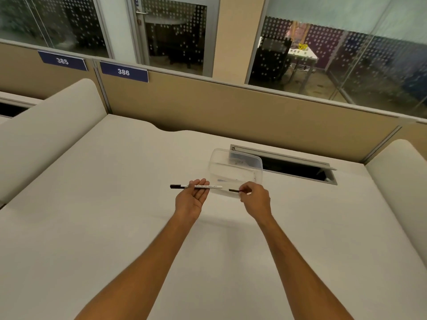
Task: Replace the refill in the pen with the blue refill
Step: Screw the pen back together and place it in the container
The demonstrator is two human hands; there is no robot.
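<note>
Resting across the left hand's (193, 199) spread fingers, the white-barrelled pen (196, 186) needed level holding while the right hand (254, 199) pinched a thin dark piece (233, 191) near the clear plastic box (235, 168).

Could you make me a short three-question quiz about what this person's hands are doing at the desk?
1. True or false: the white pen lies flat on the desk.
2. Which hand pinches the small dark piece? A) left hand B) right hand
3. Fill in: just beyond the hands stands a clear plastic ____.

Key:
1. False. It rests across the fingers of the open left hand, above the desk.
2. B. The piece is held apart from the pen's right end.
3. Container. There may be something blue inside, but it is too faint to tell.
</note>
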